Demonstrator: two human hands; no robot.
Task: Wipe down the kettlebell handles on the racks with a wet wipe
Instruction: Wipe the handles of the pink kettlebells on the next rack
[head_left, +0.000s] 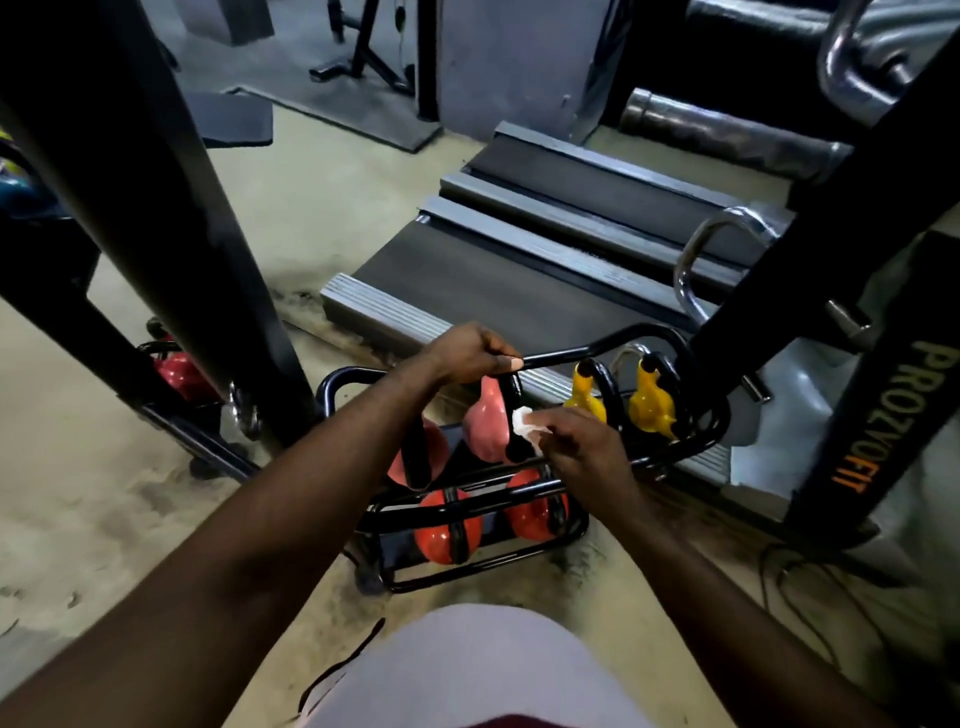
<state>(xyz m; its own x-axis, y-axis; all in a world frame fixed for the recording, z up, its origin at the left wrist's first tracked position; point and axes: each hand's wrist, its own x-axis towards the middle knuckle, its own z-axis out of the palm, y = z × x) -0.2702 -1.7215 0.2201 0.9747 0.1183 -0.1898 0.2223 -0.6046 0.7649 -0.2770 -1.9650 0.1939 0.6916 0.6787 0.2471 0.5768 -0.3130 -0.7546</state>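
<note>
left hand (470, 353) curled round black rack top rail (571, 355), pink kettlebell (485, 428) on upper shelf, white wet wipe (523, 422) against its black handle, pinched by right hand (579, 441), yellow kettlebells (649, 408) far right

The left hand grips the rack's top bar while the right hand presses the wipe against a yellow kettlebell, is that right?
No. In the head view the left hand grips the rack's top bar while the right hand presses the wipe against the pink kettlebell, not a yellow one.

Dim, soft indoor light (wide-angle bending at edges), glare on chrome, slight blur
</note>
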